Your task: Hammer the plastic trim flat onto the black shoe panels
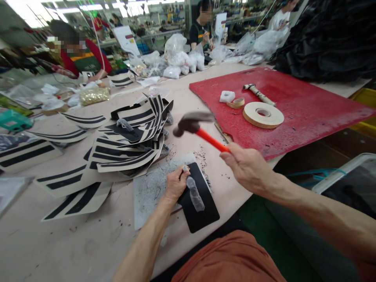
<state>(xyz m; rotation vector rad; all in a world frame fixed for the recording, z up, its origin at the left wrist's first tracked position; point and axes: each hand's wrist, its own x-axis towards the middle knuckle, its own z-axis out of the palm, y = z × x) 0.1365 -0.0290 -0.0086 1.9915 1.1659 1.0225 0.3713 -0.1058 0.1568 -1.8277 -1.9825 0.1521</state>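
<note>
My right hand [246, 164] is closed round the orange handle of a claw hammer [210, 139], its head raised over the table and slightly blurred. Closed fingers of my left hand [177, 182] grip a small metal punch [185, 168], of which only the round top shows. The punch stands at the upper edge of a black panel [205, 217]; its lower end is hidden. On the panel lies a strip of something wrapped in clear plastic [195, 196]. Partly under the panel is a grey, scuffed board [149, 196]. The hammer head is up and left of my right hand, apart from the punch.
Striped black-and-cream panels [126, 152] are piled to the left. A red mat [305, 105] at right carries a tape roll [263, 114], a second hammer [258, 94] and a white block [227, 96]. Plastic bags [179, 58] and co-workers [79, 55] are beyond; a bin [349, 172] stands right.
</note>
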